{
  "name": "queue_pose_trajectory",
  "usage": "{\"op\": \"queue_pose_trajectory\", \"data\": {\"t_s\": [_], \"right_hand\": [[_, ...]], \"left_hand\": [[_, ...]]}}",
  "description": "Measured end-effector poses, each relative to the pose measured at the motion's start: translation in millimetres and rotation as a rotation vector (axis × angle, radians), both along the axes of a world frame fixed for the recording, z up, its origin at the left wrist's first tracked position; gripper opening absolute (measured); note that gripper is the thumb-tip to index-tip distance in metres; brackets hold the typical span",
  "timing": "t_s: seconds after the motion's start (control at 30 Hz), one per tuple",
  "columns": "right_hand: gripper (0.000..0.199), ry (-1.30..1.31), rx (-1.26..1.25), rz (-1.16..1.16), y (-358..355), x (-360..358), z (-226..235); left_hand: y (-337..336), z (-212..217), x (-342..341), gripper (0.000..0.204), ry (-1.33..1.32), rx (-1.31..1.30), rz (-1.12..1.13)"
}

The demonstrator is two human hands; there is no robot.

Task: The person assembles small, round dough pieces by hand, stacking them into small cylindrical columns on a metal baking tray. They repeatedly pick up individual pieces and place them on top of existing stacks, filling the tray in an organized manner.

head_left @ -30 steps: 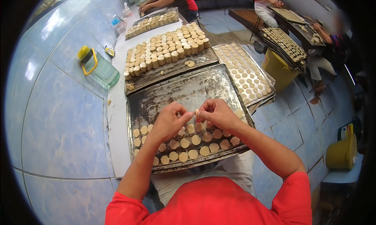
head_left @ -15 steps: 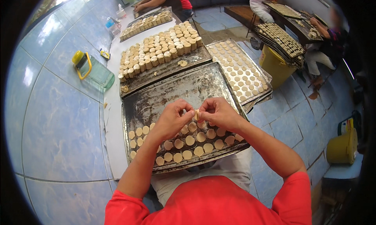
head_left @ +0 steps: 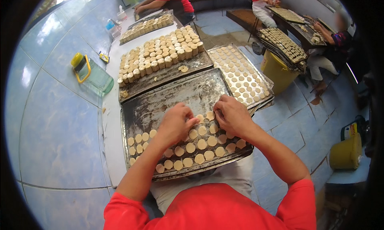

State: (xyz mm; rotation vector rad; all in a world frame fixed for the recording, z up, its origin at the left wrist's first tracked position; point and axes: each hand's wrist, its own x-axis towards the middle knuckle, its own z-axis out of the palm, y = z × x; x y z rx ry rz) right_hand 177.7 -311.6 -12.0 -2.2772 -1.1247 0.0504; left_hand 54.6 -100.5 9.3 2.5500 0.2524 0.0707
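Observation:
Between my hands are two thin, pale round dough discs, just above or on the dark baking tray [head_left: 160,100]. My left hand [head_left: 175,124] is closed, its thumb and finger pinching the edge of the left dough disc [head_left: 200,119]. At the other side, the fingertips of my right hand [head_left: 234,117] grip the edge of the right dough disc [head_left: 210,115]. Rows of similar discs [head_left: 201,144] lie flat on the near half of the tray, partly covered by my wrists. The tray's far half shows bare, stained metal.
Beyond stands a tray of dough stacks [head_left: 160,56]. Another disc-covered tray [head_left: 244,76] sits to the right. At left are a clear jug with a yellow lid [head_left: 94,76] and the tiled wall. Several people work farther back near a yellow bucket [head_left: 276,68] topped with trays.
My hands were together, holding thin dough pieces between them. They have since moved apart and lower to the tray, one disc at each hand. The whole view has shifted slightly.

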Motion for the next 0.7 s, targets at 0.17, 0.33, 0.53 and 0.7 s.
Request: {"op": "queue_pose_trajectory", "data": {"t_s": [0.17, 0.33, 0.53, 0.7], "right_hand": [[0.020, -0.018, 0.081, -0.022, -14, 26, 23], [0.024, -0.010, 0.069, -0.002, 9, 74, 41], [0.050, -0.116, 0.051, -0.031, 92, 161, 38], [0.069, -0.095, 0.052, -0.170, 157, 228, 21]], "left_hand": [[106, -3, -25, 0.024, -0.347, 0.023, 0.211], [227, -49, -69, 0.028, -0.537, -0.129, 0.659], [242, -105, -87, 0.024, -0.786, -0.409, 0.672], [231, -90, -83, 0.027, -0.738, -0.332, 0.740]]}}
